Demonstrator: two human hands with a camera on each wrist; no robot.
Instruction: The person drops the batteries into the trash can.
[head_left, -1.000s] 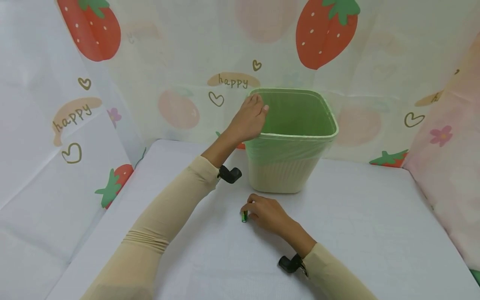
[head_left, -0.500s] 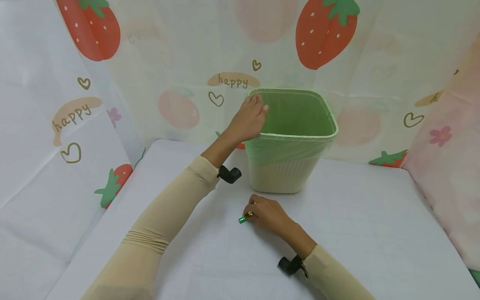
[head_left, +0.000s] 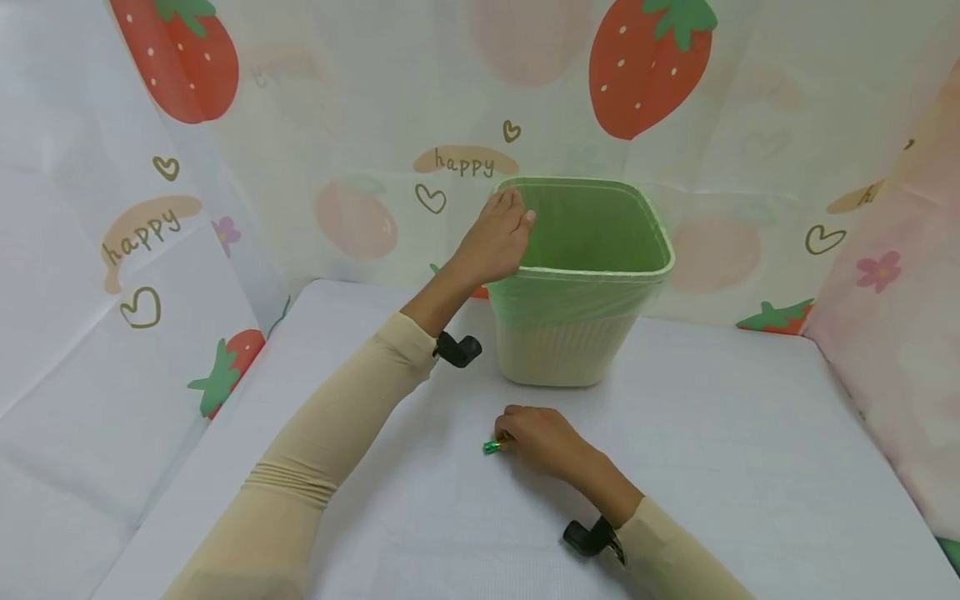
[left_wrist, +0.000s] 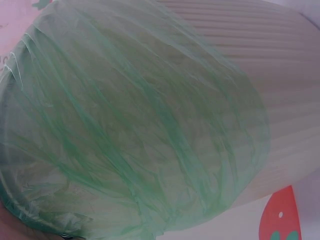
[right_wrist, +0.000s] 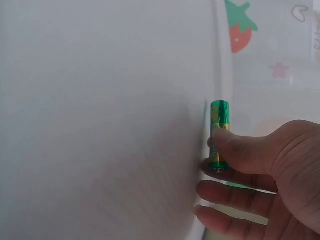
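Observation:
A cream ribbed trash bin [head_left: 555, 354] stands upright on the white table, lined with a thin green plastic bag [head_left: 570, 302] folded over its rim. My left hand [head_left: 493, 240] grips the bin's left rim, its fingers over the edge. Close up in the left wrist view, the wrinkled bag [left_wrist: 150, 115] covers the upper wall, and only a bit of the hand shows at the lower left corner. In front of the bin, my right hand [head_left: 546, 443] pinches a green and gold battery [right_wrist: 220, 112] between thumb and fingers, just over the table. One green end sticks out to the left.
White cloth covers the table [head_left: 720, 450]. Behind it hangs a curtain [head_left: 360, 100] printed with strawberries, hearts and "happy". Similar curtains rise at the left and right sides. Black wrist cameras [head_left: 459, 350] sit on both wrists.
My right hand has turned the battery from near upright to lying sideways, then shifted slightly toward me and to the right. The left hand and the bin have stayed in place.

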